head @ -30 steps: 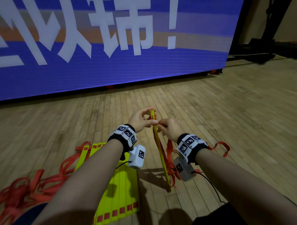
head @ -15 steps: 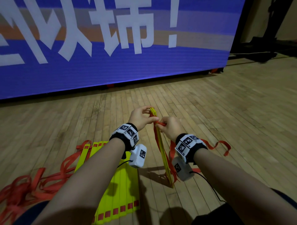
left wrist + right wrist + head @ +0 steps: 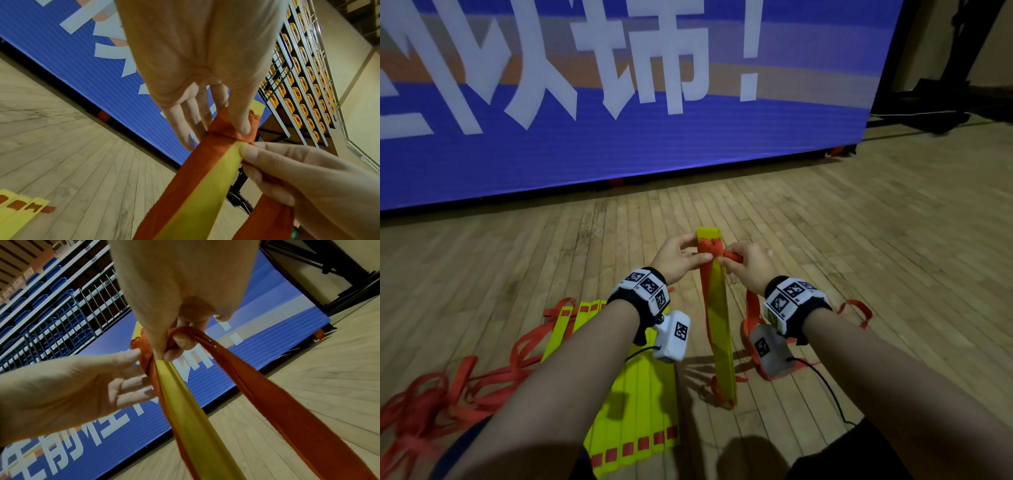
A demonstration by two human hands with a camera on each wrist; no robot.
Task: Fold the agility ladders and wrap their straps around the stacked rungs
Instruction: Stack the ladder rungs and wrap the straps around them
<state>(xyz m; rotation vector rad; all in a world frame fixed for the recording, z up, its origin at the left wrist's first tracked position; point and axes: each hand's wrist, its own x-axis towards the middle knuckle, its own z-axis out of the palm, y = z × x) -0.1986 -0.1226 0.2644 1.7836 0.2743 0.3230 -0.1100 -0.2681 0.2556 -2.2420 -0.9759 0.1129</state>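
Note:
A stack of yellow rungs (image 3: pixel 717 329) stands on end on the wooden floor, its flat face toward me. An orange strap (image 3: pixel 709 247) is wound around it just below the top. My left hand (image 3: pixel 697 248) pinches the stack at that winding, thumb (image 3: pixel 243 128) on the strap and fingers behind. My right hand (image 3: pixel 729 258) grips the free length of strap (image 3: pixel 257 386) in curled fingers, right beside the stack. More strap (image 3: pixel 751 318) hangs down under my right wrist.
A second ladder lies on the floor at lower left, yellow rungs (image 3: pixel 640 394) side by side and orange straps (image 3: pixel 448 394) tangled beyond them. A big blue screen (image 3: pixel 619 144) closes off the floor ahead. Black stand (image 3: pixel 945 102) at far right. Railed seating (image 3: pixel 304 81) rises behind.
The stack has turned from edge-on to show its flat face. My right hand has drawn the strap across the top toward the right. Both hands stay at the top.

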